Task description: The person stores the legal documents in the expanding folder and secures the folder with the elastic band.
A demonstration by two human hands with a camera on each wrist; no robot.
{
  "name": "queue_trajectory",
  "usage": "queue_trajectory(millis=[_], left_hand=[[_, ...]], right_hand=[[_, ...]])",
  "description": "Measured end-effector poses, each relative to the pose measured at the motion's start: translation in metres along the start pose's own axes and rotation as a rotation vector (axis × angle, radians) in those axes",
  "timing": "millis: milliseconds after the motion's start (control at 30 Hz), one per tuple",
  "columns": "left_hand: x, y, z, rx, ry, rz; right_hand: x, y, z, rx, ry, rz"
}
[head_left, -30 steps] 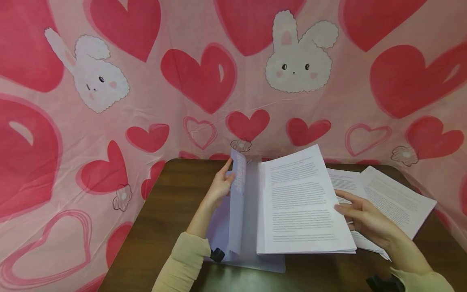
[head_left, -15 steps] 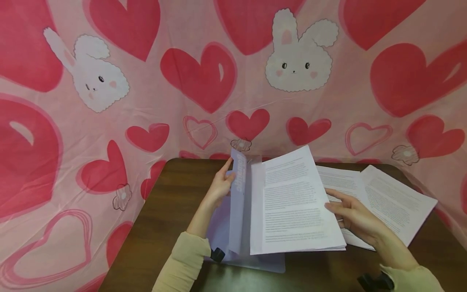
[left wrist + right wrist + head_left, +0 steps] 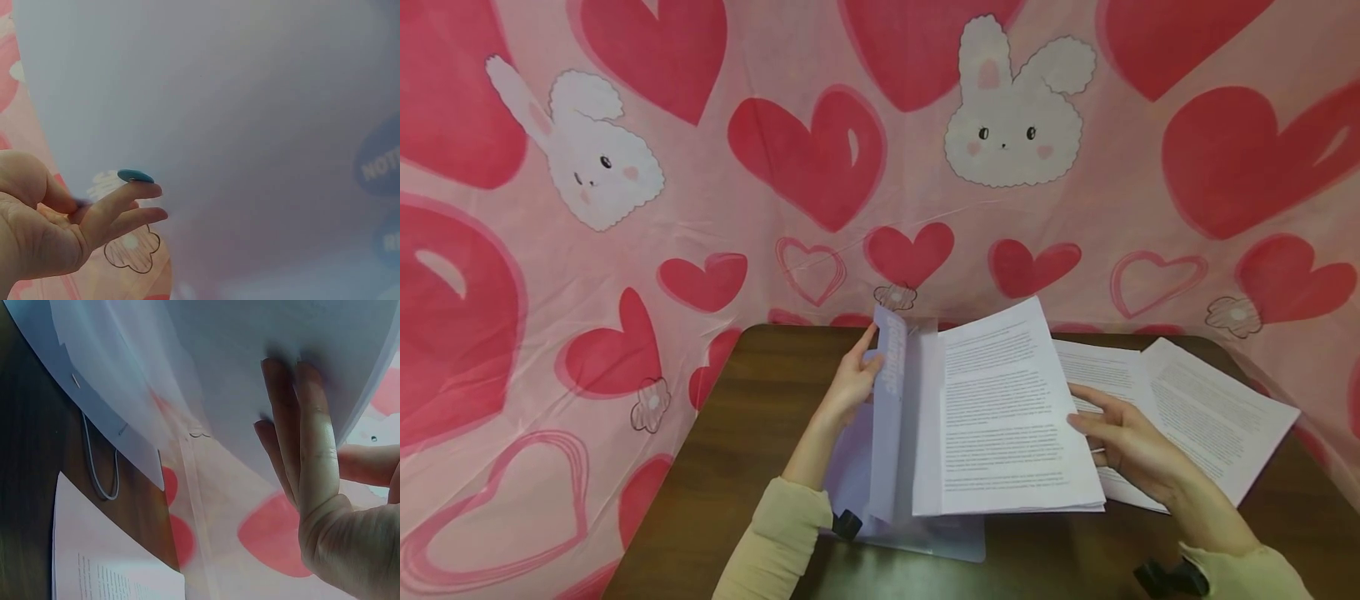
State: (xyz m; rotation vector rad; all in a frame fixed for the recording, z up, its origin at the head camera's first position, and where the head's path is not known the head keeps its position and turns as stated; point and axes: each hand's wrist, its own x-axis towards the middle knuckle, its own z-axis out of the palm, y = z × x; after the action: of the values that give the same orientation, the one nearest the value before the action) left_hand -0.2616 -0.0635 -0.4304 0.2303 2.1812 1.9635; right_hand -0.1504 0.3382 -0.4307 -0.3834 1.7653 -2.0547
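Observation:
My left hand (image 3: 853,379) pinches the upper left edge of the raised flap of a translucent purple document folder (image 3: 889,433). The folder stands partly open on the table. A blue round button (image 3: 135,175) shows beside the left fingers in the left wrist view. My right hand (image 3: 1127,437) holds a stack of printed papers (image 3: 1000,417) by its right edge, thumb in front and the other fingers behind. The stack is tilted up, its left edge at the folder's opening next to the flap. A grey cord loop (image 3: 109,498) hangs from the folder's edge in the right wrist view.
More printed sheets (image 3: 1210,417) lie fanned on the brown wooden table (image 3: 715,467) at the right, partly behind the right hand. A pink cloth (image 3: 917,192) with hearts and rabbits hangs behind the table's far edge.
My right hand has moved left with the stack, bringing it closer to the folder flap, then the stack rose slightly. The left hand and flap have stayed put.

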Motion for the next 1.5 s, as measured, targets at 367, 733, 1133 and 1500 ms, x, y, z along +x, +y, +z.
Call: queue_trajectory(millis=[367, 733, 1133, 1500], left_hand=[[0.000, 0.001, 0.000, -0.016, 0.002, -0.009], [0.003, 0.000, -0.002, -0.026, 0.001, -0.015], [0.003, 0.001, -0.002, -0.039, -0.009, -0.011], [0.003, 0.001, -0.002, -0.043, -0.015, -0.015]], right_hand=[[0.002, -0.009, 0.004, -0.092, 0.102, 0.044], [0.007, -0.008, 0.016, -0.147, 0.157, 0.017], [0.013, 0.000, 0.033, -0.135, 0.135, 0.024], [0.021, 0.004, 0.049, -0.144, 0.171, 0.054]])
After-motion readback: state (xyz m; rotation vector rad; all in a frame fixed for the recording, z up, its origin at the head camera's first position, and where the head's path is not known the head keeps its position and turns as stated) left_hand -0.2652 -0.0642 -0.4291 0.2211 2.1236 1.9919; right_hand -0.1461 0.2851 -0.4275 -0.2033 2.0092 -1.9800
